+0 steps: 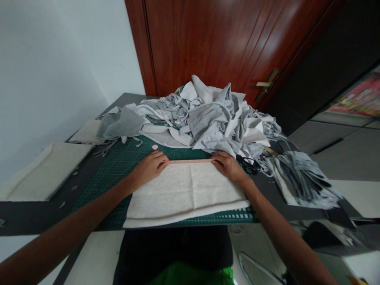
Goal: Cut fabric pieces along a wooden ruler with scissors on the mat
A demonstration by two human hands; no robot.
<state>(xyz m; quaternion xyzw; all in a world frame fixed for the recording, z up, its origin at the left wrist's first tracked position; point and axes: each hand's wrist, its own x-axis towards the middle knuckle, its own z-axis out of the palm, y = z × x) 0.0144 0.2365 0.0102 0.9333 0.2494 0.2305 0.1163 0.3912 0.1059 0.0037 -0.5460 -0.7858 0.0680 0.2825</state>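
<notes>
A folded cream cloth (184,192) lies on the green cutting mat (97,182), its near edge close to the table front. Along its far edge runs a thin tan wooden ruler (190,161) with faint marks. My left hand (151,166) pinches the ruler's left end, fingertips at the cloth's far left corner. At the opposite end, my right hand (229,165) is closed on the ruler and the cloth edge. Beyond my left hand sits a small pink tailor's chalk (154,147). Black-handled scissors (251,165) rest just right of my right hand, partly under scraps.
A large heap of grey and white fabric scraps (210,118) covers the back of the table. Folded cream fabric (50,170) lies at the left. A tied bundle of grey strips (305,178) sits at the right. Behind stands a brown door (208,43).
</notes>
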